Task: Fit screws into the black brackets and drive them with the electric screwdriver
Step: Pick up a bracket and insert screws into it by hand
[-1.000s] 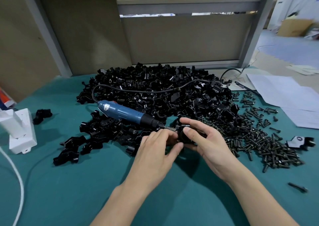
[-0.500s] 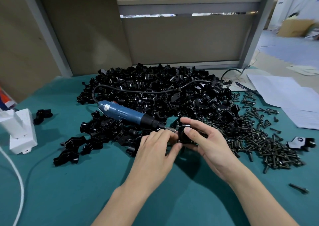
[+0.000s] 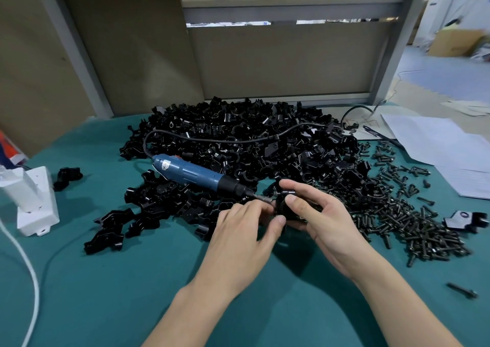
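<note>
- R hand: grips a black bracket just above the counter, index finger curled over its top, thumb pressed on the near face.
- L hand: fingers bent, thumb tip and fingertips against the bracket's left side. Can't tell if a screw is pinched there, too dark.
- Electric screwdriver: blue body, black nose, lying tilted on the bracket heap, neither hand on it. Bit end points at the bracket, tip just beside the L fingertips. Its black cord loops back over the heap.
- Bracket heap: big, fills mid-counter up to the back panel; a few strays spill toward the near-left.
- Screws: loose black pile right of the hands, touching the heap's edge. One lone screw near-right, well apart.
- Single bracket at far right, beside the screws.
- White papers at back-right.
- White box and white cable at left; small black part next to the box.
</note>
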{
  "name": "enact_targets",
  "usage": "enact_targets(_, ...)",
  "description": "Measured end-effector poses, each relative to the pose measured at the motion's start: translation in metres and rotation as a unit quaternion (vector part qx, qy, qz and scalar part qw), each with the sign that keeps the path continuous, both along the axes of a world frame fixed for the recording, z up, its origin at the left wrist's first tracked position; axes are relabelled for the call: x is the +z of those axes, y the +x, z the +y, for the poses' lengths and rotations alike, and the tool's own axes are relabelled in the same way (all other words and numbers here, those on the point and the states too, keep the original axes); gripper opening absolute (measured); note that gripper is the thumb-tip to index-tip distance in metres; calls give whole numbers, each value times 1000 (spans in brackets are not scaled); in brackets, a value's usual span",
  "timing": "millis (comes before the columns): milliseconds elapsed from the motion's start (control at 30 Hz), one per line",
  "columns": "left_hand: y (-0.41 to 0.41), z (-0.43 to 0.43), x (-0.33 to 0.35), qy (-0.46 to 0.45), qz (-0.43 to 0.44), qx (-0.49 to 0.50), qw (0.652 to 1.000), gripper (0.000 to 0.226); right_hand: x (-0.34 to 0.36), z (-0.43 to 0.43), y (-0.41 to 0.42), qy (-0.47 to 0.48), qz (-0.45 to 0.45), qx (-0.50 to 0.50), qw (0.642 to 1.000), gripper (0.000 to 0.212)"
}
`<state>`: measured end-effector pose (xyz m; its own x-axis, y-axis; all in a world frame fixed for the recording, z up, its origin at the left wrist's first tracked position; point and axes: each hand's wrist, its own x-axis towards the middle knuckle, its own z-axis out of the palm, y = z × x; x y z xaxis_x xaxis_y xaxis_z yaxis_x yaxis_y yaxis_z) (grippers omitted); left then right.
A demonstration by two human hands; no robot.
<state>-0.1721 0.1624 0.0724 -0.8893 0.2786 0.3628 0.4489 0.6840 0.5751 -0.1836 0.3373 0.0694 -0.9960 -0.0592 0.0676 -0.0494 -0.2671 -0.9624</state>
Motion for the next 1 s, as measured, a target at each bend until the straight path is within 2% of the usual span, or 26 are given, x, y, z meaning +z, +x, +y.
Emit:
enact_targets(100,-1,1,-2,-12,5,1,1000,29,-1,-1,1,12,-2,4,1000,34)
enact_targets(233,0,1,1,10,-3,-4,1000,8,-1,-2,0,8,-1,0,1000,35)
enact_targets(300,0,1,1,15,-2,-1,1000,11,1,-1,1,7,-1,-1,1000,35)
enact_targets(433,-1,1,-1,1,4,13,1000,32,1,-1,2,17,0,1,1000,33)
enact_targets(567,0,1,1,18,-7,5,1000,9,-1,-2,1,8,-3,1,1000,35)
enact_targets(600,0,1,1,20,-12,4,1000,9,0,-2,1,9,-2,0,1000,35)
enact_targets(767,1,2,-1,7,-29,14,999,46,3,-2,3,17,3,-4,1000,33)
enact_targets(800,1,2,-1,7,-25,12,1000,44,3,-3,3,16,3,-3,1000,33)
enact_targets(900,0,2,1,28,-30,6,999,14,1,-3,2,15,-2,-1,1000,35)
enact_targets(1000,1,2,1,41,-30,5,999,17,1,-2,1,29,0,-7,1000,36)
